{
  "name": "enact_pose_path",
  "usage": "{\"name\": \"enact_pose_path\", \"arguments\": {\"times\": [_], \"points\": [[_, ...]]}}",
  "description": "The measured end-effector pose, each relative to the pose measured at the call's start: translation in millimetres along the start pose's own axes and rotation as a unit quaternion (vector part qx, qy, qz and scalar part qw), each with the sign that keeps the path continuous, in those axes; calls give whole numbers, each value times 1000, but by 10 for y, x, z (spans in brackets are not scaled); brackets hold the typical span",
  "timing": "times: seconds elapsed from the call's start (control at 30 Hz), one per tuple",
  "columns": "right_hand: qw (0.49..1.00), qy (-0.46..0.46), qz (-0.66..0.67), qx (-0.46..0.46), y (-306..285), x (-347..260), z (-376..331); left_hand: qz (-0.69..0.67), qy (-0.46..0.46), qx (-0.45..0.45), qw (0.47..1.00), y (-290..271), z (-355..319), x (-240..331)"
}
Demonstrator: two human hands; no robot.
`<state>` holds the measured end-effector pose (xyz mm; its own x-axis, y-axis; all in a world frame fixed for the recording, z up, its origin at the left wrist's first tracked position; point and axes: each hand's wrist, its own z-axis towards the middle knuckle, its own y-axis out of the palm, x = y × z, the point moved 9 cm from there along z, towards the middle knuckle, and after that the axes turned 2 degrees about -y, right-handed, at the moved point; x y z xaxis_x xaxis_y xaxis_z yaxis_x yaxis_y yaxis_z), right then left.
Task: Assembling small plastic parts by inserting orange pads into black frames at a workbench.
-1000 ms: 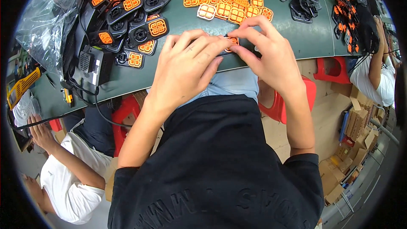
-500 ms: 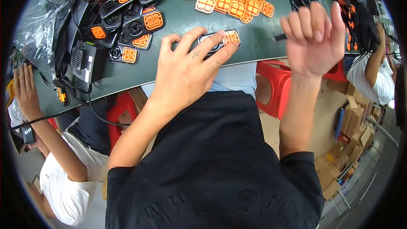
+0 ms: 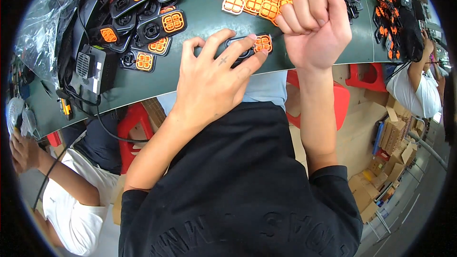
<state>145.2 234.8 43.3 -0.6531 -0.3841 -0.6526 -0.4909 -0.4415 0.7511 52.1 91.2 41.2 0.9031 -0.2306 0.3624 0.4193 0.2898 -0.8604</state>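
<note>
Pressing the black remote shell (image 3: 247, 47) flat at the table's (image 3: 200, 74) near edge, left hand (image 3: 214, 83) fingers spread; right hand (image 3: 314, 26) fisted around a thin tool should push squarely onto the orange keypad.

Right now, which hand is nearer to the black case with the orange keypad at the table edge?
Left. The left hand lies on the black case, fingers over it. The right hand, closed in a fist, is just beside its right end.
</note>
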Motion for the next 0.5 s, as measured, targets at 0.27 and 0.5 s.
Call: {"name": "enact_pose_path", "arguments": {"times": [0.27,0.5], "points": [[981,-58,-182,35,367,37,18,8,4,-1,1000,7,19,-9],[993,-69,47,78,289,27,-8,11,3,-3,1000,8,7,5]]}}
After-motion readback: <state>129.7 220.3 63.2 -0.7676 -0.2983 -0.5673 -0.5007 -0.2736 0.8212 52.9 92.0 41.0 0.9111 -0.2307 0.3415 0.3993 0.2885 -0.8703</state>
